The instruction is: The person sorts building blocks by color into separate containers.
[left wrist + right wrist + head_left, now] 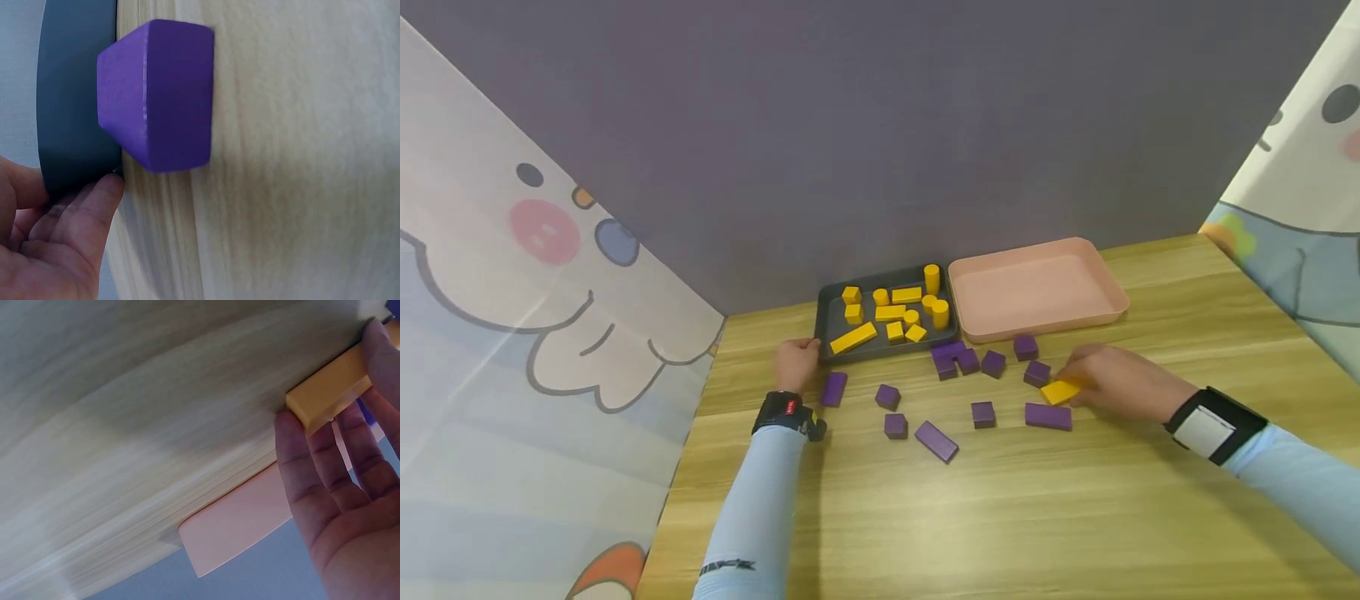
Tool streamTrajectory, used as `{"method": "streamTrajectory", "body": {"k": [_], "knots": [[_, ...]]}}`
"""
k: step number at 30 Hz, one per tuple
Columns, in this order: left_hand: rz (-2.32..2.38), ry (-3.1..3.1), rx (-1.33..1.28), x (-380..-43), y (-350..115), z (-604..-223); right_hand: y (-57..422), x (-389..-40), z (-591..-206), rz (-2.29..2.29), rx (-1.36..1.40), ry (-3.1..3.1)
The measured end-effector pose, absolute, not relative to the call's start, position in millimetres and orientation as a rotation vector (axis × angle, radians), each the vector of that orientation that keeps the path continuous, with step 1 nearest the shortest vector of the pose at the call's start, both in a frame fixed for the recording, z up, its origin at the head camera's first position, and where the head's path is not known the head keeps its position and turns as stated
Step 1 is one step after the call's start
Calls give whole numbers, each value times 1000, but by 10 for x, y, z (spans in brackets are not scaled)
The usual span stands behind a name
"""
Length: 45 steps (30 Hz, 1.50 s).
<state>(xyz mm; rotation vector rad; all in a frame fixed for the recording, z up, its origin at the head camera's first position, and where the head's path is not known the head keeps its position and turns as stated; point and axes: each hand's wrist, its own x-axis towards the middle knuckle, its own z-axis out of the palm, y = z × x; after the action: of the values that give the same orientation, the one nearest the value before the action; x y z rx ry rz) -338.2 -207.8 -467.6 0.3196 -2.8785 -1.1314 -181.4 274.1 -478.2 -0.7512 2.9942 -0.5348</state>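
Observation:
At its near left corner, the dark grey tray (889,354) is pinched by my left hand (797,364), with the thumb and fingers on either side of its wall (75,106) in the left wrist view. Several yellow blocks and cylinders lie or stand in that tray. Beside the left hand a purple rectangular block (834,389) lies on the table. My right hand (1108,379) holds a yellow rectangular block (1061,392) between thumb and fingers, low over the table. Close to it are a purple cube (1037,373) and a long purple block (1048,417).
A pink tray (1037,292) with nothing in it stands right of the grey one. Several purple cubes and blocks, such as a slanted block (937,442), are scattered across the wooden table (970,525). A grey wall (880,150) rises behind the trays.

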Motion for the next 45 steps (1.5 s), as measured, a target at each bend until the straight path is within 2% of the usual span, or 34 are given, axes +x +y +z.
{"method": "streamTrajectory", "body": {"k": [9, 14, 19, 28, 35, 45], "knots": [[-1155, -2867, 283, -3404, -1910, -4719, 2919, -1736, -4647, -543, -667, 3021], [-1219, -2838, 277, -3408, -1812, -4711, 2842, -1839, -4486, -559, -777, 3093], [-1224, -2822, 277, -3405, -1754, -4720, 2537, -2060, -4278, -559, -916, 3129], [-1229, -2792, 280, -3394, -1671, -4818, 1632, -2585, -4016, -484, -1097, 3049], [-1274, -2782, 282, -3326, -1489, -4831, 1131, -2895, -4059, -346, -1115, 3053], [-1301, -2777, 277, -3266, -1272, -4813, 823, -3102, -4170, 23, -1090, 3066]]}}
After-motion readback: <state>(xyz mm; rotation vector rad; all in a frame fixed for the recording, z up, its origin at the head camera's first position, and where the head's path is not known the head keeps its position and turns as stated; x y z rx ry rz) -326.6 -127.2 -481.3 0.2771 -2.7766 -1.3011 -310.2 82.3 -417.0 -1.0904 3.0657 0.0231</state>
